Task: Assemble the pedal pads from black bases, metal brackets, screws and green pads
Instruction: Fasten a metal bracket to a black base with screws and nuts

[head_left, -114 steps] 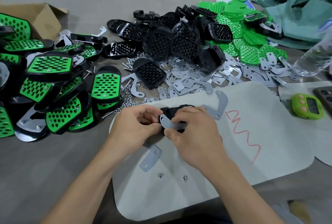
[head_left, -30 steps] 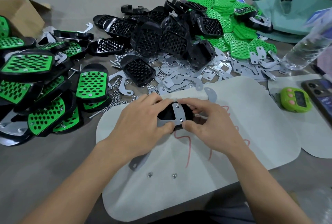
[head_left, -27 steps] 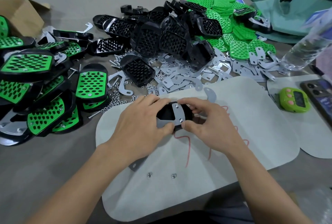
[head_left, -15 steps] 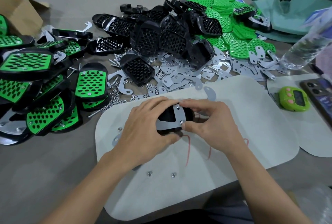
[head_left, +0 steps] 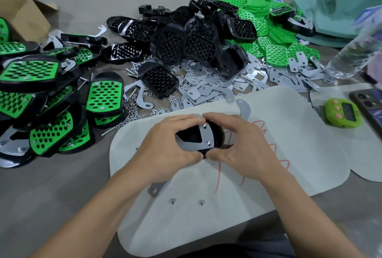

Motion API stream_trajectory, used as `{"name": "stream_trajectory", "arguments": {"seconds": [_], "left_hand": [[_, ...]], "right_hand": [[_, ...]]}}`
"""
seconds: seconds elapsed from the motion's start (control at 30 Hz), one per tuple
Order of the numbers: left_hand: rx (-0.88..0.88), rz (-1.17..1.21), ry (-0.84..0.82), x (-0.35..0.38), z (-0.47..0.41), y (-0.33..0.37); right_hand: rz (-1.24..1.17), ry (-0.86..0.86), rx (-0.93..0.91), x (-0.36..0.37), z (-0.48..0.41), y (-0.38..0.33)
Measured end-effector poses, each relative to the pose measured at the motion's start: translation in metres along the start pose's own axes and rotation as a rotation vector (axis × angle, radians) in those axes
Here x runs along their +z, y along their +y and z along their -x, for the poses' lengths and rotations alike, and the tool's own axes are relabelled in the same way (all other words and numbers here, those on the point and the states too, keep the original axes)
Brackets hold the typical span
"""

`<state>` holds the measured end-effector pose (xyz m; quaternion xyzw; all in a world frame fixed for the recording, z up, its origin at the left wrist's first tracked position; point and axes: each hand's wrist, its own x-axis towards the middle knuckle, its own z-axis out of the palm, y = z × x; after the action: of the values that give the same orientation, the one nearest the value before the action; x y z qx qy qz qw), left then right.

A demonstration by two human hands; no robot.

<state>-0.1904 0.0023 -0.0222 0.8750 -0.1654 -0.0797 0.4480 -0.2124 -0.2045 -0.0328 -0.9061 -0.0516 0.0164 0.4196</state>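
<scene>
A black base (head_left: 217, 136) lies upside down between my hands on the pale mat (head_left: 289, 133). A grey metal bracket (head_left: 201, 140) sits across its back, with two screw ends poking through its holes. My left hand (head_left: 165, 150) grips the base and bracket from the left, thumb at the near edge. My right hand (head_left: 239, 146) grips them from the right, forefinger at the far screw. Another bracket (head_left: 156, 188) peeks out under my left wrist, and two nuts (head_left: 187, 202) lie on the mat close by.
Black bases (head_left: 186, 38) are heaped beyond the mat, green pads (head_left: 266, 22) behind them to the right, loose brackets (head_left: 244, 78) and nuts in front. Finished pedals (head_left: 41, 96) are piled left. A green timer (head_left: 343, 113), phone and water bottle (head_left: 355, 51) lie right.
Both hands have closed in tighter round the base and bracket and turned it a little. My thumbs now meet at its near edge. The piles have not moved.
</scene>
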Motion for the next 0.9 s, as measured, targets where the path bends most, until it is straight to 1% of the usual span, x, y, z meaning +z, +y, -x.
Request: {"name": "stream_trajectory", "arguments": {"seconds": [0.07, 0.17, 0.3, 0.4, 0.43, 0.57, 0.73, 0.83, 0.9], "left_hand": [[0.007, -0.022, -0.025, -0.003, -0.002, 0.002], [0.052, -0.136, -0.050, -0.009, -0.005, 0.004], [0.135, -0.385, 0.147, -0.011, 0.005, 0.000], [0.183, -0.558, 0.179, 0.002, 0.012, -0.002], [0.191, -0.564, 0.186, 0.006, 0.014, -0.002], [0.240, -0.465, 0.249, 0.018, 0.016, -0.003], [0.227, -0.475, 0.222, 0.018, 0.015, -0.005], [0.235, -0.459, 0.218, 0.017, 0.015, -0.006], [0.251, -0.451, 0.225, 0.018, 0.015, -0.009]], "right_hand": [[0.010, 0.004, -0.003, 0.002, -0.001, 0.001], [-0.002, 0.048, -0.003, 0.005, -0.005, 0.005], [-0.034, 0.126, -0.002, 0.010, -0.008, 0.008], [-0.022, 0.132, 0.004, 0.009, -0.008, 0.009], [-0.021, 0.131, 0.008, 0.010, -0.009, 0.009], [-0.034, 0.138, 0.047, 0.010, -0.010, 0.009], [-0.050, 0.136, 0.065, 0.011, -0.007, 0.005], [-0.020, 0.093, 0.047, 0.007, -0.005, -0.001], [-0.133, 0.102, 0.050, -0.008, -0.004, -0.003]]}}
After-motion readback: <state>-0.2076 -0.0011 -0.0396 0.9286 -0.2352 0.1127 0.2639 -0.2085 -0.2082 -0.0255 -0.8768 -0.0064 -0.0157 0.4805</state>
